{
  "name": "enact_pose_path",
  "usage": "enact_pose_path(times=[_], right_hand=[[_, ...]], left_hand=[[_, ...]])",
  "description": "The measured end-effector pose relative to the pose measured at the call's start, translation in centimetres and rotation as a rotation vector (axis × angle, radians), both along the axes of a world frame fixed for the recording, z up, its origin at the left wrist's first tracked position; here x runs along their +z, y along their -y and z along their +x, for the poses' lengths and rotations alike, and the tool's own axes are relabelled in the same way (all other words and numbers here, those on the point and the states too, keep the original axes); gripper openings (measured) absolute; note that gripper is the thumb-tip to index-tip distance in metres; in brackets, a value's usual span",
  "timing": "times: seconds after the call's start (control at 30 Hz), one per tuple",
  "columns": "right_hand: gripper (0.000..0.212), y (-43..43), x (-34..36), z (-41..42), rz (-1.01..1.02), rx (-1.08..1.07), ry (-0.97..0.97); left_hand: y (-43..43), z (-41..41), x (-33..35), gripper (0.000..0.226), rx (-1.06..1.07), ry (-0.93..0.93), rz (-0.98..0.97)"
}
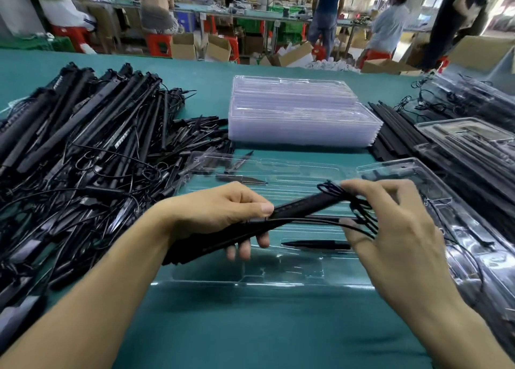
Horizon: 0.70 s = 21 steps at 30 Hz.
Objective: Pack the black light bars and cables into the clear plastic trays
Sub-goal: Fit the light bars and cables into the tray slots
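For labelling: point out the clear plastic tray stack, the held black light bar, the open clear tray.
Clear plastic tray stack (303, 134): head view, front wall.
Held black light bar (301, 205): head view, mid-length.
Open clear tray (278, 284): head view, near rim.

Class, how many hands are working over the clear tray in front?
2. The left hand grips the black light bar; the right hand pinches the looped cable at the bar's right end.

Your green table (250, 327) carries a tangled heap of black light bars and cables (83, 151) on your left, spilling toward the middle. At the far centre sits a stack of clear trays (301, 117); an open clear tray (278, 275) lies nearer you. Loose black strips (390, 134) lie just right of the stack, and filled trays (468, 151) cover the right side
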State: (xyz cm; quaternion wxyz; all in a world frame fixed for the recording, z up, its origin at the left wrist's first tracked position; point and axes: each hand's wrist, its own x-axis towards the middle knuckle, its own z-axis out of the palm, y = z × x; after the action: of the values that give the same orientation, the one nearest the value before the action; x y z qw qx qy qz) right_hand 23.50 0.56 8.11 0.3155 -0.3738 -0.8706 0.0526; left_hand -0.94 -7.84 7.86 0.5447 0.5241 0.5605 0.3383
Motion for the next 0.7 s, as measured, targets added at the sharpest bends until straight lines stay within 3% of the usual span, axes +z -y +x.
enact_pose_path(times=[0.23, 0.37, 0.6, 0.7], right_hand=[[0.036, -0.4, -0.9, 0.5, 0.023, 0.001, 0.093], [0.036, -0.3, -1.3, 0.9, -0.012, 0.006, 0.118], [0.056, -0.3, -1.6, 0.9, 0.005, -0.077, 0.191], [0.041, -0.5, -1.8, 0.9, 0.029, -0.086, 0.216]], left_hand=[[-0.1, 0.6, -0.4, 0.025, 0.048, -0.196, 0.05], [-0.6, 0.5, -0.8, 0.013, 0.118, -0.31, 0.13], [-0.5, -0.3, -1.1, 0.015, 0.116, -0.236, 0.171], [-0.4, 0.1, -1.0, 0.013, 0.065, -0.219, 0.142]])
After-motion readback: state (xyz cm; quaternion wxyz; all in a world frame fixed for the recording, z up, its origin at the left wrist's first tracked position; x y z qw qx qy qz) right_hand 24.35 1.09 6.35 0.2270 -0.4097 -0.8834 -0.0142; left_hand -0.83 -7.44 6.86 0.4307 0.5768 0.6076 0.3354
